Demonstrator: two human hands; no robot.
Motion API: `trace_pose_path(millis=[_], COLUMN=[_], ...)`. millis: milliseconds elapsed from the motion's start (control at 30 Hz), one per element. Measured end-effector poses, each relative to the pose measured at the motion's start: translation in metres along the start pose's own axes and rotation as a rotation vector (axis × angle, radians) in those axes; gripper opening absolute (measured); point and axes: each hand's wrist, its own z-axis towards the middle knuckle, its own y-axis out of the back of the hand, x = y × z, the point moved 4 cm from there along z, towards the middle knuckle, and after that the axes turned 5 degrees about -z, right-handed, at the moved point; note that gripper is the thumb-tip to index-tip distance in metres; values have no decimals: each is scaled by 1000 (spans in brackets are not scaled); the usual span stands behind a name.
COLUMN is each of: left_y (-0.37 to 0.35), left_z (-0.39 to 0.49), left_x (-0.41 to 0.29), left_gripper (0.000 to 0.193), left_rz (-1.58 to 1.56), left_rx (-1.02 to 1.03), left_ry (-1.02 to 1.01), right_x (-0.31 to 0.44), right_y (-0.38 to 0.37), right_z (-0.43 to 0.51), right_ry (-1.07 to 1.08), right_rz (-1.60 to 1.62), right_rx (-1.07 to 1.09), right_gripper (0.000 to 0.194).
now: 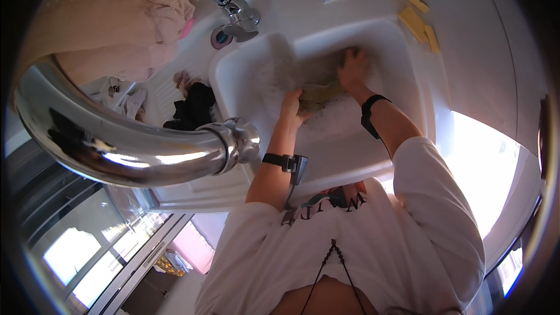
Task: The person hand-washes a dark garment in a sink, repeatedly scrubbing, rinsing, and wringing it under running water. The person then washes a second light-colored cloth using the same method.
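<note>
Both of my hands are down in a white laundry sink [306,157] with cloudy, sudsy water. A wet olive-green cloth [321,94] lies between them, partly under the water. My left hand [294,107] holds its near left end, thumb on top and fingers beneath. Farther back, by the sink's far right wall, my right hand [353,70] is curled on the cloth's other end; its fingers are blurred. Dark folds beside the right hand are hard to make out through the water. A black strap with a small device sits on each forearm.
Yellow soap bar pieces [413,24] lie on the right ledge. A black garment [197,105] rests on the ribbed board left of the basin. A thick chrome pipe [131,148] and hanging beige fabric [118,17] crowd the left, near a chrome tap [240,19].
</note>
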Motion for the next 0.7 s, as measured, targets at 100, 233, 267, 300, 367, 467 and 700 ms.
trace_pose_path(millis=[100, 233, 267, 300, 367, 467, 700], left_y=[5, 5, 8, 13, 24, 37, 24], left_z=[0, 14, 20, 25, 37, 52, 46], left_x=[1, 10, 13, 15, 18, 19, 5], left_gripper=[46, 45, 44, 42, 40, 40, 39], left_rz=[74, -101, -199, -273, -403, -459, -492], left_rx=[-67, 167, 178, 210, 298, 508, 896], left_ry=[26, 87, 111, 129, 150, 54, -79], right_x=[-16, 41, 56, 72, 96, 116, 114], right_y=[-23, -53, -52, -49, -23, 28, 63], right_z=[-8, -49, -59, -74, -100, -122, -111], right_ry=[-232, 107, 123, 100, 175, 367, 780], right_rz=[24, 263, 475, 673, 740, 860, 880], right_rx=[-7, 365, 474, 578, 476, 194, -37], right_gripper=[56, 57, 53, 50, 39, 30, 17])
